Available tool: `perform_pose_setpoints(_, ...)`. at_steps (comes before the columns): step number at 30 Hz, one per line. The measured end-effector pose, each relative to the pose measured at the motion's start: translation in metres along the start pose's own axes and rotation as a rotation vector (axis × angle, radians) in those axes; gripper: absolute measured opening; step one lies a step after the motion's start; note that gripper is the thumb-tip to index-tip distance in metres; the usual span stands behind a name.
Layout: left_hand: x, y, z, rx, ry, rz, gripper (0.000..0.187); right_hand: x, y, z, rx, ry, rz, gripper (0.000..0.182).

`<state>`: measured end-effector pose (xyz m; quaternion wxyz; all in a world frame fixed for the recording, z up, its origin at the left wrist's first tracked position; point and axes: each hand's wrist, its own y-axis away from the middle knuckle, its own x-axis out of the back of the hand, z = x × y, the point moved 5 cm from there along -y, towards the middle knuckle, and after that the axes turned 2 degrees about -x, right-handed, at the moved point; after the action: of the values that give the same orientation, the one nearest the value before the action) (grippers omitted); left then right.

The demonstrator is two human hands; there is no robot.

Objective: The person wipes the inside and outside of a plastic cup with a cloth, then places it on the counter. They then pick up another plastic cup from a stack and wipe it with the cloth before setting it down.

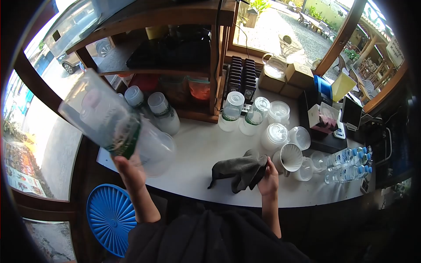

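My left hand [131,171] is closed around the lower part of a large clear plastic container [98,114] with a green band, tilted and raised at the left edge of the white counter [197,144]. Just behind it, another translucent container [158,151] appears on the counter, partly covered and blurred. At the counter's front edge my right hand [268,179] grips a dark grey cloth [241,171], which hangs in folds over the surface. Right beside that hand is a white ribbed cone-shaped cup [290,158].
Lidded jars [162,111] stand below a wooden shelf [175,72]. Clear cup stacks [231,111] and round tubs [277,136] fill the back middle. Water bottles [346,166] lie at the right. A blue ribbed round object [113,219] is below the counter at left.
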<state>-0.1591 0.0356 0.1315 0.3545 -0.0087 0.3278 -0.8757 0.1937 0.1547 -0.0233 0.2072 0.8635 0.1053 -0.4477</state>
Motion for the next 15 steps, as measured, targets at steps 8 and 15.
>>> perform_pose_setpoints(8,-0.067,0.106,-0.085,0.827,0.142,-0.377,0.065,0.063,0.020,0.061,-0.150,-0.406,0.110,0.044)
perform_pose_setpoints(15,-0.085,0.128,-0.089,0.799,0.004,-0.515,0.061,-0.016,0.032,0.048,-0.010,0.753,-0.101,0.049)
